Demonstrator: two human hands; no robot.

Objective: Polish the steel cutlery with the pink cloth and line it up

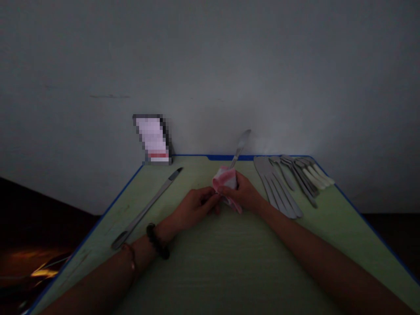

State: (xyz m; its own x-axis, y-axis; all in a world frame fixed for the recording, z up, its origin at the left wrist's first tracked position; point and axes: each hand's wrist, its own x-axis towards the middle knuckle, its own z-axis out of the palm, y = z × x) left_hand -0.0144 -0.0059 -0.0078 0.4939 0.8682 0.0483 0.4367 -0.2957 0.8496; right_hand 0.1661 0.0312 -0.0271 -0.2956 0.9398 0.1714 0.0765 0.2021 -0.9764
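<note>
Near the middle of the table, a table knife (pixel 242 146) slants up and away, its silver blade rising out of a pink and white cloth (pixel 226 179). My right hand (pixel 244 191) is closed on the cloth, which is folded around the knife's lower part. My left hand (pixel 198 205) is closed just left of the cloth, its fingers pinched in line with the knife's handle end, which they mostly hide. To the left lies a long silver utensil (pixel 147 210) with a narrow dark tip, apart from both hands.
Right of my right hand lie several table knives (pixel 278 192) side by side, then other silver cutlery (pixel 300 179) and pale-handled pieces (pixel 316 173). A blurred phone-like screen (pixel 152 135) leans on the wall at the back left. The green table (pixel 210 271) has a blue edge.
</note>
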